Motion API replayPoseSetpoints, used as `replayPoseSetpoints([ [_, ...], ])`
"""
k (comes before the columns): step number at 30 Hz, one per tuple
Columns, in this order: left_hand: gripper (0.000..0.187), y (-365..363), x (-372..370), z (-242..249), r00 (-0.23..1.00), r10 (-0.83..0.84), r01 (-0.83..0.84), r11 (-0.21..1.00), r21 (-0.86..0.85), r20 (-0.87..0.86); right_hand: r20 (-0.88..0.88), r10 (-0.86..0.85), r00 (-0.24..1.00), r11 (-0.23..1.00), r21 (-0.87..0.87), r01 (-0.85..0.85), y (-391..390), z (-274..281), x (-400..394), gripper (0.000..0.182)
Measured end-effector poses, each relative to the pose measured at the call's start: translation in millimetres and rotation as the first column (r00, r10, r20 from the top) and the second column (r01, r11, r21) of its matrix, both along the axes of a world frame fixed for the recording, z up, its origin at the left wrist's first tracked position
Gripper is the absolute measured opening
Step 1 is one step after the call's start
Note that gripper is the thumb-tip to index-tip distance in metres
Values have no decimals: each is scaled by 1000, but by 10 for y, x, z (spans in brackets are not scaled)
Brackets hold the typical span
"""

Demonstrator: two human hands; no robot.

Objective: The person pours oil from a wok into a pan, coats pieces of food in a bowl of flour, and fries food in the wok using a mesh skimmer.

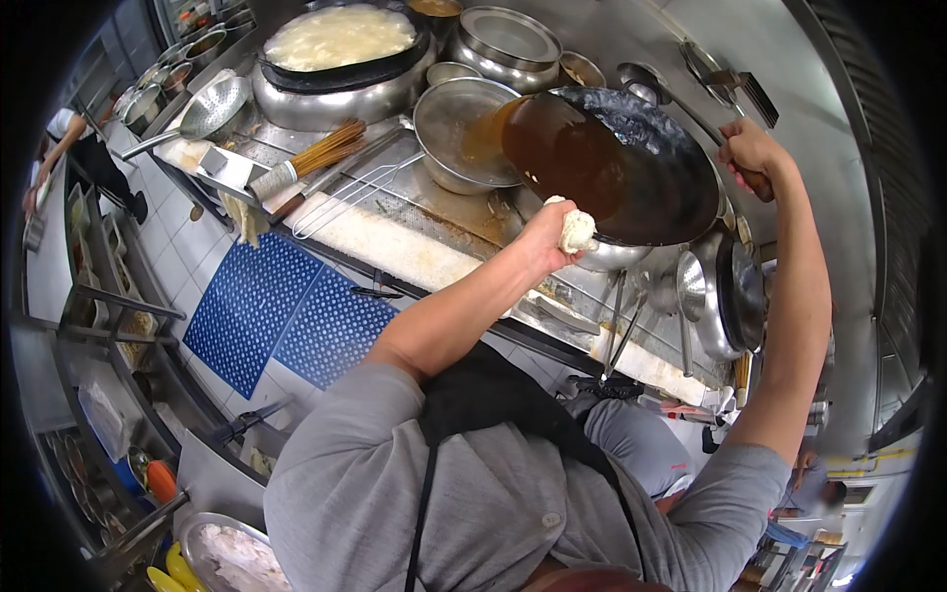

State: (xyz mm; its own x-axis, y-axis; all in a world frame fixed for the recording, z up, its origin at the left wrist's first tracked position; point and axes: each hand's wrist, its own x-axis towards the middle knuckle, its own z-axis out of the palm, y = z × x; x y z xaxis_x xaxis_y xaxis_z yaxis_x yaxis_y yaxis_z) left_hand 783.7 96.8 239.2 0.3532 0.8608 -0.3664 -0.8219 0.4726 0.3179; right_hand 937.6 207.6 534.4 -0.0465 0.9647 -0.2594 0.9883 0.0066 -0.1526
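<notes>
My left hand point(548, 235) is closed around a bunched white cloth point(578, 231) at the near rim of a large black wok point(681, 178). The wok is tilted to the left, and brown liquid point(562, 148) runs over its lip into a round fine-mesh strainer point(459, 113) resting over a metal bowl point(454, 176). With fingers wrapped round its wooden handle, my right hand point(755, 156) holds a ladle point(705, 123). The ladle's head lies by the wok's far rim.
A big pot of pale liquid point(340, 39) stands at back left. Nearby are a bamboo brush point(326, 153), a perforated skimmer point(215, 107) and a wire rack point(360, 197). At right stands another dark pan point(740, 291). Blue mats point(256, 306) cover the floor. Other people appear at both sides.
</notes>
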Motion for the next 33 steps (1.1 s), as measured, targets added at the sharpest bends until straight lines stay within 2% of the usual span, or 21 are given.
replayPoseSetpoints([
  [3,10,-13,-1,27,1000,9,-9,1000,-22,11,-45,-10,999,997,74,13,-103,-1,-74,13],
  [6,10,11,11,-13,999,3,-2,1000,-30,34,-49,-31,998,999,21,32,-87,17,-108,11],
  [9,11,23,7,-22,999,-9,10,1000,-25,37,23,19,1000,999,41,-20,-66,30,-123,10],
  [16,13,-21,-28,36,998,-19,20,1000,-10,58,14,27,1000,997,75,-28,-89,27,-242,3],
  [18,13,-14,-22,31,994,-28,32,999,-30,101,21,14,1000,996,90,-15,-64,23,-258,2],
  [21,12,4,-26,15,989,-38,44,998,-38,140,75,64,995,993,93,-71,-3,34,-279,8],
  [24,12,16,-35,12,984,-52,58,998,-29,171,82,25,996,994,104,-33,-60,76,-389,17],
  [27,12,7,-50,21,979,-30,37,999,-32,201,96,57,994,991,118,-68,-29,88,-435,6],
  [33,14,32,-75,-24,948,-37,54,998,-45,317,206,103,973,974,179,-141,-148,108,-677,9],
])
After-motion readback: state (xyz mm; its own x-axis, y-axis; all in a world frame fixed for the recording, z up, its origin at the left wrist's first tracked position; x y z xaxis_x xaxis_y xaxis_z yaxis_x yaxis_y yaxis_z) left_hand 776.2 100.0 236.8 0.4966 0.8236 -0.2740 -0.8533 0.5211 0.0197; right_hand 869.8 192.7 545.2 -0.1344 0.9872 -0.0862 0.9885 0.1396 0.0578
